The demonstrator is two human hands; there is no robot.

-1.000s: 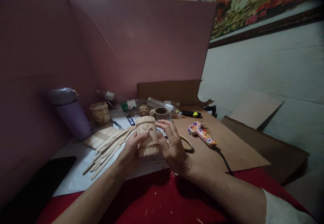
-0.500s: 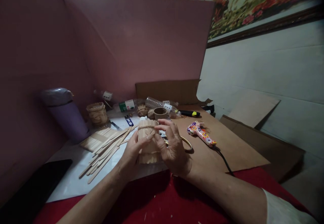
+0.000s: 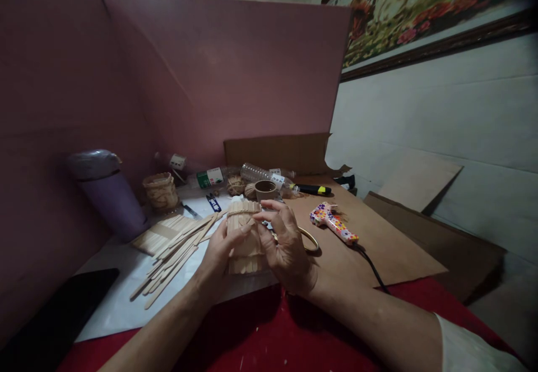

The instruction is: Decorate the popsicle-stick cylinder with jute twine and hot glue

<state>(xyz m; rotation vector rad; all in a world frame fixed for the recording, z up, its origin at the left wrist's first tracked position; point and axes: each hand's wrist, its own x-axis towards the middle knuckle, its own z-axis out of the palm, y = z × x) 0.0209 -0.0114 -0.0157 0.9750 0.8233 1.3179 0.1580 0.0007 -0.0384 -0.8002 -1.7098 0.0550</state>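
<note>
While my left hand (image 3: 217,250) clasps the craft-stick holder (image 3: 244,244) over the white sheet (image 3: 105,310), my half-curled right hand (image 3: 289,249) touches its other side, grip unclear, its visible wall covered and banded near both ends, though what remains I cannot tell.

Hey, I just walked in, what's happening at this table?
A person's left hand and right hand hold a small pale container covered in wooden sticks between them. Loose flat wooden sticks lie to the left on white paper. A flower-patterned glue gun rests on brown cardboard to the right.
</note>
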